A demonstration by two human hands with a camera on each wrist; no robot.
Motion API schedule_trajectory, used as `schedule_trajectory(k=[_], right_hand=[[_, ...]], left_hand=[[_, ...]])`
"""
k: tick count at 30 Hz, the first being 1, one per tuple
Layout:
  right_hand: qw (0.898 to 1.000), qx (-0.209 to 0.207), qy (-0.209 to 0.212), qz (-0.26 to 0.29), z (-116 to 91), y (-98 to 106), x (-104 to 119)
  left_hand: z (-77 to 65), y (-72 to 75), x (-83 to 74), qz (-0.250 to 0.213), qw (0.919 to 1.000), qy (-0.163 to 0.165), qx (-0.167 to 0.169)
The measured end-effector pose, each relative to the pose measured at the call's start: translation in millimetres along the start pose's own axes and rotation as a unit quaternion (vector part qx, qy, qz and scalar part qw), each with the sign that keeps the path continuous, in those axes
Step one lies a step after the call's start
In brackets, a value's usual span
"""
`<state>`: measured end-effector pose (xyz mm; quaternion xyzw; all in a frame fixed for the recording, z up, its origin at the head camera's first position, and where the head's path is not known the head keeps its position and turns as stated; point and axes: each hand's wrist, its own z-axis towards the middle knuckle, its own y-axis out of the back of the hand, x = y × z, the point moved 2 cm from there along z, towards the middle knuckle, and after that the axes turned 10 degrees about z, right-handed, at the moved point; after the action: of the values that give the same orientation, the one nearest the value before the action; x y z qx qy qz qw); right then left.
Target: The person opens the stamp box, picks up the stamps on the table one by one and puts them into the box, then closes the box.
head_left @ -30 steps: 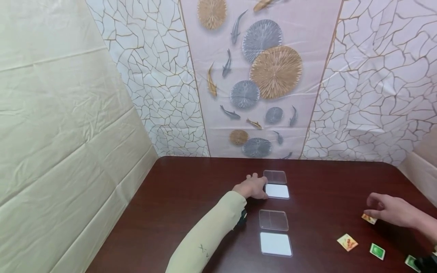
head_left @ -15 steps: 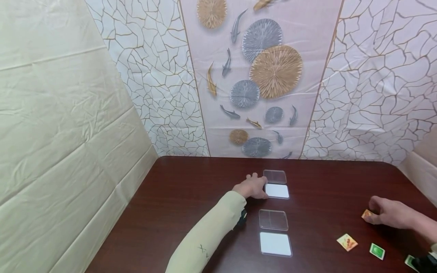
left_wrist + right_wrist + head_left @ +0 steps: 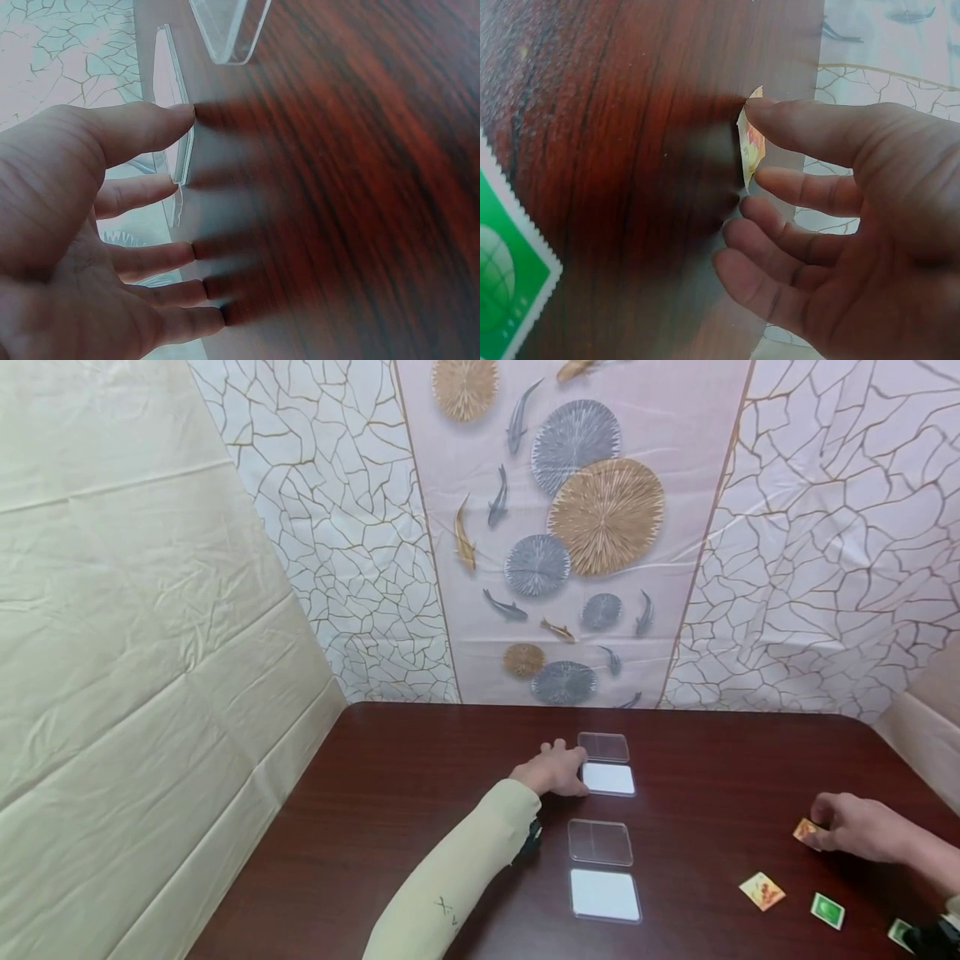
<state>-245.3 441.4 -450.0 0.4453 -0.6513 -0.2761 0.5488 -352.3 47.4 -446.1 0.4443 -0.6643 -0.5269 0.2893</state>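
Note:
My left hand point(image 3: 553, 768) rests at the left edge of a small clear plastic case with a white lining point(image 3: 609, 779), lid folded back. In the left wrist view, thumb point(image 3: 146, 129) and index fingertip touch the case's edge; the other fingers are spread with their tips on the table. My right hand point(image 3: 858, 828) pinches an orange-and-cream postage stamp point(image 3: 806, 832) between thumb and index finger at the table's right. The right wrist view shows this stamp point(image 3: 753, 142) on edge to the camera, the other fingers bent below it.
A second clear case with white lining point(image 3: 604, 895) lies open nearer me. Another orange stamp point(image 3: 762, 892) and a green stamp point(image 3: 828, 911) lie near the right hand; a second green stamp point(image 3: 899, 934) is partly hidden by the right wrist. Patterned cloth point(image 3: 562, 527) hangs behind the table point(image 3: 420, 760).
The right hand has come down onto the orange stamp, and its thumb and index finger have closed on it. The left hand has stayed at the case.

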Motion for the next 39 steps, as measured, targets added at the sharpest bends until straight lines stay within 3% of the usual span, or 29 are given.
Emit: schedule_trajectory(k=[13, 39], right_hand=[[0.994, 0.012, -0.003, 0.110, -2.6, -2.0, -7.1], [0.990, 0.032, 0.006, 0.135, 0.7, -1.7, -3.3]], left_hand=[[-1.2, 1.4, -0.7, 0.006, 1.0000, 0.005, 0.001], [-1.5, 0.8, -2.8, 0.015, 0.9999, -0.002, -0.008]])
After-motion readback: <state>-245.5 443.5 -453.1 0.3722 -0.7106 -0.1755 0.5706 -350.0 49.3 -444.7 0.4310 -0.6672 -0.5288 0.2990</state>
